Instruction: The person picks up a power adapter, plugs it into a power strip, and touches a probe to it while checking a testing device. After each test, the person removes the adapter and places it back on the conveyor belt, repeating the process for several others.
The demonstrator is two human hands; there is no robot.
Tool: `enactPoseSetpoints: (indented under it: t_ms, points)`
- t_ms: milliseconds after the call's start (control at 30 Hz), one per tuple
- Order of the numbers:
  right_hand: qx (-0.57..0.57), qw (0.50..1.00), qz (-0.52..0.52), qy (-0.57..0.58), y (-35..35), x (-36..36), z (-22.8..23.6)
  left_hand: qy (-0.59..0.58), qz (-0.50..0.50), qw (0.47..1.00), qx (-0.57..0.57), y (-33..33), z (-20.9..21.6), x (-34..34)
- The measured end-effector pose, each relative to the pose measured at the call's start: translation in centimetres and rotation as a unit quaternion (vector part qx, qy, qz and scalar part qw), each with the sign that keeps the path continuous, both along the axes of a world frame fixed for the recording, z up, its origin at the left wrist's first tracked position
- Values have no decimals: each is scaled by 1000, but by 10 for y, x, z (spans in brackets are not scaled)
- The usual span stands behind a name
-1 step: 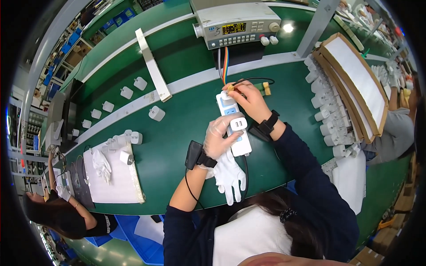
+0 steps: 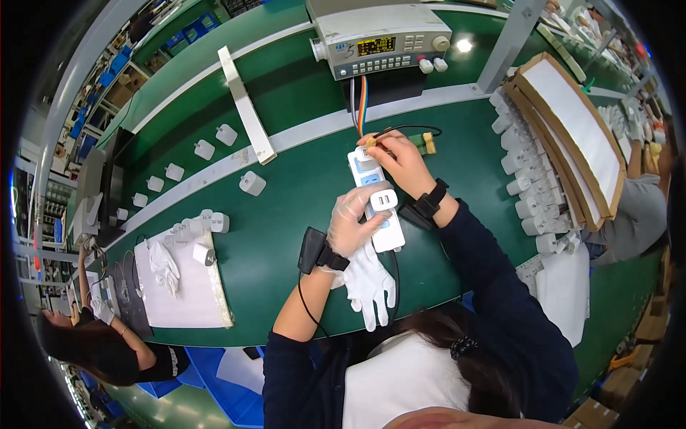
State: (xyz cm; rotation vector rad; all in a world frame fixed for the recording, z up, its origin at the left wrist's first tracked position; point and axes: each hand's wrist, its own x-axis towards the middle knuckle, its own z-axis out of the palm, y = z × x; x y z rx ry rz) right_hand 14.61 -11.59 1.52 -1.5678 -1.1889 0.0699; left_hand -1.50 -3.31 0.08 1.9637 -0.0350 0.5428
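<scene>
A white power strip (image 2: 390,234) with blue socket faces lies on the green bench in front of me. My left hand (image 2: 351,223), in a clear thin glove, is closed around a white charger (image 2: 384,200) with two USB ports, over the strip's middle. At the strip's far end stands another white charger (image 2: 364,154), partly hidden by fingers. There, my bare right hand (image 2: 401,161) pinches a small yellow connector (image 2: 371,142) against that charger. A black cable runs from the connector to a green circuit board (image 2: 421,144). Below my left wrist lies a white glove (image 2: 369,289).
A bench meter (image 2: 386,44) with a lit display stands at the back, rainbow ribbon wires hanging from it. Rows of white chargers (image 2: 527,187) line the right side beside stacked cardboard trays (image 2: 572,136). More chargers (image 2: 252,183) stand at left. A co-worker (image 2: 107,343) sits far left.
</scene>
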Motion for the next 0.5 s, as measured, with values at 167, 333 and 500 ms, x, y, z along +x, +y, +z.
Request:
enactPoseSetpoints:
  t_ms: [167,333,500]
  points:
    - [0,997,22,78,-2,-4,4,39,-1,999,-8,-2,4,-6]
    - [12,995,40,93,-1,-2,-1,8,12,1000,-2,-3,4,-3]
    - [15,994,43,103,0,-2,-6,52,1,998,-18,-3,3,-6]
